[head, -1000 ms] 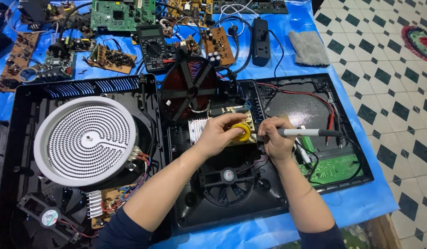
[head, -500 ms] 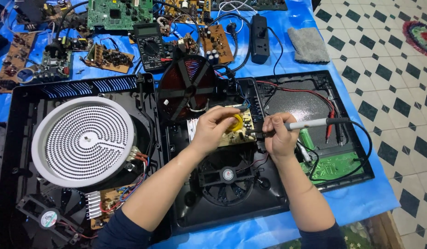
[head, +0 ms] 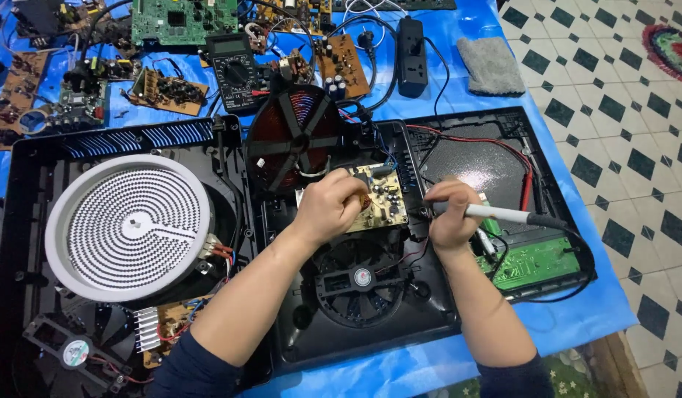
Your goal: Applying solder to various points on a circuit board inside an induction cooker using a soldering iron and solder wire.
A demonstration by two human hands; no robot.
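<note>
My left hand (head: 331,206) grips a small yellowish circuit board (head: 383,196) and holds it tilted over the open black cooker casing (head: 459,295), just above a black cooling fan (head: 361,278). My right hand (head: 451,214) is closed around a white pen-shaped soldering iron (head: 503,214). Its black cord runs off to the right, and its tip points left toward the board's right edge. A dark red induction coil (head: 295,136) stands tilted just behind the board.
A white round heating element (head: 128,225) fills the casing's left side. A green circuit board (head: 541,260) lies at the right. Several loose boards, a black multimeter (head: 235,70), a power strip (head: 412,46) and a grey cloth (head: 491,64) lie on blue sheeting behind.
My left hand has raised and tilted the small board, showing its component side. My right hand has shifted slightly with the iron.
</note>
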